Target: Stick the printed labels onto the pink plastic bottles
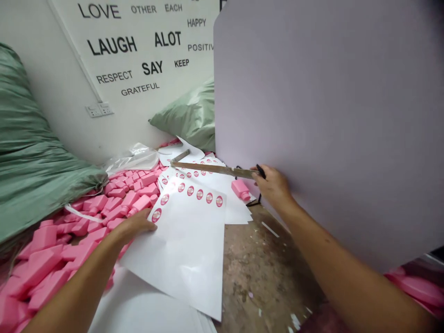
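Observation:
My left hand [140, 224] pinches the left edge of a white sticker sheet [187, 231], thumb on top. Round pink labels run along its upper and left edges; the rest is bare. My right hand [274, 185] is closed around the near end of a long wooden stick [215, 169] with a short grey crosspiece at its far end. A small black piece [261, 171] shows at those fingers; what it is I cannot tell. The stick reaches left over more label sheets [217, 178]. Just below it lies a single pink bottle [240, 189].
Many pink bottles [83, 249] are heaped at left, beside a large green sack [31, 152]. Another green sack [194, 111] leans at the back wall. A pale upright panel [322, 115] blocks the right side. White sheets [138, 305] lie in front on the stained brown surface [263, 277].

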`<action>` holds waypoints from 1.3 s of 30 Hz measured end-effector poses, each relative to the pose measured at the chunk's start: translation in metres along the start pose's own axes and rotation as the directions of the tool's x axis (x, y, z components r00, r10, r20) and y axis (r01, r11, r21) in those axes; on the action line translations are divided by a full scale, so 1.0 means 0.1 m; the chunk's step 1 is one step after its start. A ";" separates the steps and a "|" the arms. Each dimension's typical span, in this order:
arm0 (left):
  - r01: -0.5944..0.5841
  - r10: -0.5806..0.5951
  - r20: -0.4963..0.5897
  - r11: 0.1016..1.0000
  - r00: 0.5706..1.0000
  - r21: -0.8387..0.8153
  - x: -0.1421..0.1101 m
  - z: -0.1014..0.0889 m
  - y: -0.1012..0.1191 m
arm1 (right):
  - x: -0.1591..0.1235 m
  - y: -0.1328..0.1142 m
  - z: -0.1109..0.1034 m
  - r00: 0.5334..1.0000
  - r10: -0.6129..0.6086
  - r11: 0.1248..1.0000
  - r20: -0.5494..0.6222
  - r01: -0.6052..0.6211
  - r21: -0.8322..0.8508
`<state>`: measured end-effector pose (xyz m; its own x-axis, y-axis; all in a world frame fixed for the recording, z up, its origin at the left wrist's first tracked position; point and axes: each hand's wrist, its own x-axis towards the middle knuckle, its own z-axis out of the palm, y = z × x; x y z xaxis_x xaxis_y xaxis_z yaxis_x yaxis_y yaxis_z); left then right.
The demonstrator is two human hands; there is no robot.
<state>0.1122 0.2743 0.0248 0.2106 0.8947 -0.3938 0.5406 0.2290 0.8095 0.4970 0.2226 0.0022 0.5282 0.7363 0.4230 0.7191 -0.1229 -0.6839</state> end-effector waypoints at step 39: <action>-0.106 0.223 -0.312 0.931 0.924 0.350 -2.61 0.08 -1.59 | -2.92 -1.34 0.09 0.639 -0.300 0.930 0.708 0.031 0.367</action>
<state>-0.0218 0.0011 -0.0047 0.0610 0.9970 -0.0476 0.7656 -0.0161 0.6431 0.2426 0.0305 -0.0353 -0.1983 0.9786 0.0549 0.5196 0.1525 -0.8407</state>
